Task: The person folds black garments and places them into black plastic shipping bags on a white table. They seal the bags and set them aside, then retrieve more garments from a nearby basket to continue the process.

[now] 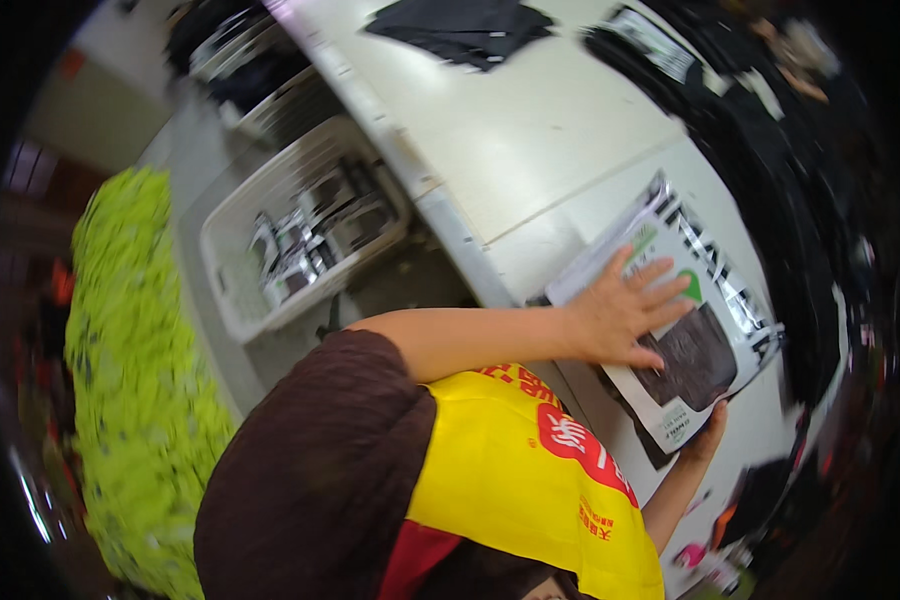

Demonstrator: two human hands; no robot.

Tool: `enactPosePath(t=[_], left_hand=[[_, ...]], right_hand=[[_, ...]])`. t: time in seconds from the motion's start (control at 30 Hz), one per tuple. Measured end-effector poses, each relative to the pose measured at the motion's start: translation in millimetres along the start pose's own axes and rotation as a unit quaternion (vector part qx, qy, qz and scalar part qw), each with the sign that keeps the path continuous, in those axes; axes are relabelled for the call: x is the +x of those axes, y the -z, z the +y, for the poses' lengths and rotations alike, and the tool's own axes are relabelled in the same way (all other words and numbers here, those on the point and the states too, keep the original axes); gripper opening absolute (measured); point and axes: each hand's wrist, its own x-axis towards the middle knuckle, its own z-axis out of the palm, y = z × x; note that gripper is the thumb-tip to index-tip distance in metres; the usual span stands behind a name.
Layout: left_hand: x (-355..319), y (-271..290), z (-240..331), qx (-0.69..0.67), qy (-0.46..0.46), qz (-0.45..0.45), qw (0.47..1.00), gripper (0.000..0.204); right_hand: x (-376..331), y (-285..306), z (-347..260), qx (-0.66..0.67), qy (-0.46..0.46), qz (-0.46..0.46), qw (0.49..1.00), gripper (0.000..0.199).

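A flat white plastic garment package (pixel 695 360), with green marks and a dark window showing dark folded cloth, lies tilted at the edge of the white table. My left hand (pixel 625 312) rests flat across its upper face, fingers spread. At the package's near right corner, my right hand (pixel 708 438) grips the edge; its fingers are partly hidden beneath. Some dark fabric peeks out under the package's lower edge.
A white plastic basket (pixel 305 230) holding several packages stands left of the table (pixel 530 150). Folded black cloth (pixel 460 30) lies at the far end. Black garments (pixel 770 190) line the right side. A large bright yellow-green pile (pixel 135 370) fills the left.
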Motion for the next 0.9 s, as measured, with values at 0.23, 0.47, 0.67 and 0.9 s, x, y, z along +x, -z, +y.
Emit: enactPosePath(t=[0.23, 0.47, 0.67, 0.9], left_hand=[[-54, -60, -19, 0.054, 0.099, -0.156, 0.981, 0.072], [-81, -24, -39, -0.176, 0.464, -0.066, 0.866, 0.096], [-114, 0, -57, -0.266, 0.463, -0.007, 0.846, 0.088], [-228, 83, -97, -0.327, 0.52, 0.163, 0.772, 0.069]], right_hand=[[18, 15, 65, -0.205, -0.174, 0.062, 0.961, 0.054], [5, 25, 72, -0.132, -0.25, 0.056, 0.958, 0.047], [-36, -39, 70, -0.103, -0.212, 0.106, 0.966, 0.053], [-47, -191, 93, -0.2, -0.155, 0.027, 0.967, 0.062]])
